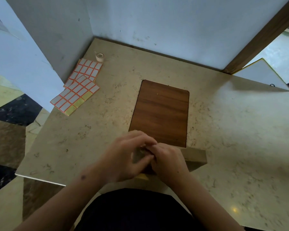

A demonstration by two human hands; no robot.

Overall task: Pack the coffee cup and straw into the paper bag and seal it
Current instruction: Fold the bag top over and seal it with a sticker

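A brown paper bag [196,157] stands at the near edge of the marble table [240,130], seen from above and mostly covered by my hands. My left hand [122,159] and my right hand [169,161] meet over its top, fingers curled and pinching the bag's upper edge around a blurred greyish patch. A small yellow bit [143,176] shows just below my hands. The coffee cup and the straw are not visible.
A dark wooden board [160,112] lies flat just beyond my hands. Sheets of red-bordered stickers [75,90] and a small tape roll [100,57] sit at the far left corner. White walls close off the back. A white panel [260,72] leans at the far right.
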